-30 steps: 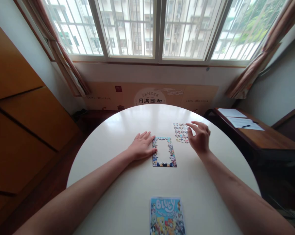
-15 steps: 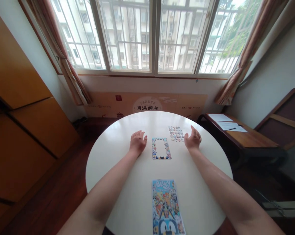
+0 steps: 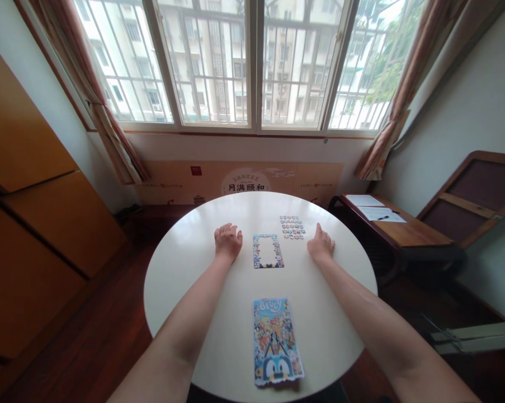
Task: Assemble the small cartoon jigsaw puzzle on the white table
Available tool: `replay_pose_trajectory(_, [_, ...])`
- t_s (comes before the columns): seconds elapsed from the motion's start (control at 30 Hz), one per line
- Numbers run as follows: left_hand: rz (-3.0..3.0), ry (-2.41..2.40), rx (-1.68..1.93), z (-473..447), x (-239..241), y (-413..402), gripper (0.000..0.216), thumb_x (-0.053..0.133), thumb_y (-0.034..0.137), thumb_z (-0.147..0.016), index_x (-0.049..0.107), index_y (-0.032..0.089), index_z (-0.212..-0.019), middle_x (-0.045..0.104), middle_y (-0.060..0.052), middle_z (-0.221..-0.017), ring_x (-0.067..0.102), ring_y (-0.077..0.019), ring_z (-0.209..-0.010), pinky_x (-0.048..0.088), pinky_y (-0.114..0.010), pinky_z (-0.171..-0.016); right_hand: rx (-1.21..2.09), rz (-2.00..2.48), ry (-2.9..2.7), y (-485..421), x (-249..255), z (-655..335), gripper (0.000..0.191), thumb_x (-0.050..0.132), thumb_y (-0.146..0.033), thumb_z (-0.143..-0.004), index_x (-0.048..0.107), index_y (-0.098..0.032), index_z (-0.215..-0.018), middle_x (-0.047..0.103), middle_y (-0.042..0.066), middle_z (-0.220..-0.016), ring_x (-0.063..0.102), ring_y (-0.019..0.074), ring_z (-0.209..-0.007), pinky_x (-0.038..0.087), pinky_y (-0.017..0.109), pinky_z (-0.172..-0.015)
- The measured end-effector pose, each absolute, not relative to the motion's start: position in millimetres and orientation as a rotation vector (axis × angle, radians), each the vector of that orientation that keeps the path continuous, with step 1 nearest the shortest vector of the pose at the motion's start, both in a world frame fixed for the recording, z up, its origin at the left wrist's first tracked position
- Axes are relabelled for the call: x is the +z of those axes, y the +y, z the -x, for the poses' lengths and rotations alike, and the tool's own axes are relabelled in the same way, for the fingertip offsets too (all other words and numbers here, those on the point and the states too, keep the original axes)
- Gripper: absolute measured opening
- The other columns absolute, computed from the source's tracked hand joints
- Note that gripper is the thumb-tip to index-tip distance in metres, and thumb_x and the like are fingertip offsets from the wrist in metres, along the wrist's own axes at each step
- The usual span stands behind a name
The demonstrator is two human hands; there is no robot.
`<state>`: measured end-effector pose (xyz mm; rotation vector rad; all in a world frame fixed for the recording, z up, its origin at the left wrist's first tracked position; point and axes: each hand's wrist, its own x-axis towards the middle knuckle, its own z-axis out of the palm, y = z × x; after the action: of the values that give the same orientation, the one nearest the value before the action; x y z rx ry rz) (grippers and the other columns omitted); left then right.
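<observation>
A jigsaw border (image 3: 256, 252) is lying flat near the middle of the round white table (image 3: 227, 313), between the two hands. It is forming an upright rectangle, its outer edges running straight and its inner edge showing knobs and notches around a blank pale centre. Light blue is colouring the top strip, small multicoloured figures are crowding both sides, and dark blue with touches of yellow is filling the bottom. Beyond its upper right corner, loose puzzle pieces (image 3: 292, 227) are sitting in neat rows, their prints too small to make out.

The left hand (image 3: 229, 240) is resting just left of the border, fingers loosely bent and parted from the thumb, gripping nothing visible. The right hand (image 3: 321, 244) is lying right of the pieces, index finger pointing forward, the others curling loosely, likewise gripping nothing visible. Nearer the person, a colourful "BLUEY" packet (image 3: 277, 341) is displaying a blue dog's face above its jagged lower edge.
</observation>
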<state>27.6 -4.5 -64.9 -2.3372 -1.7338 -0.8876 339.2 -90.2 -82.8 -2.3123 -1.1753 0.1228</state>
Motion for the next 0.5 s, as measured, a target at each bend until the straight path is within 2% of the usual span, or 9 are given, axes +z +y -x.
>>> replay_pose_trajectory(0.33, [2.304, -1.754, -0.906, -35.3, -72.9, -0.5, 0.031, 0.048, 0.027, -0.094, 0.069, 0.015, -0.113, 0.063, -0.018, -0.132, 0.052, -0.0337, -0.127, 0.029, -0.050, -0.114, 0.102, 2.391, -1.219, -92.3, -84.1, -343.9, 0.071, 0.039, -0.015, -0.089, 0.025, -0.016, -0.159, 0.049, 0.016, -0.149, 0.040, 0.0289, -0.139, 0.021, 0.054, -0.117])
replay_pose_trajectory(0.5, [2.315, -1.732, -0.912, -36.4, -75.0, 0.5, 0.028, 0.049, 0.026, -0.093, 0.069, 0.016, -0.111, 0.065, -0.017, -0.122, 0.053, -0.0339, -0.121, 0.032, -0.049, -0.109, 0.093, 2.415, -1.237, -91.1, -86.1, -345.7, 0.071, 0.039, -0.016, -0.089, 0.026, -0.017, -0.159, 0.051, 0.017, -0.146, 0.043, 0.0305, -0.136, 0.021, 0.057, -0.116])
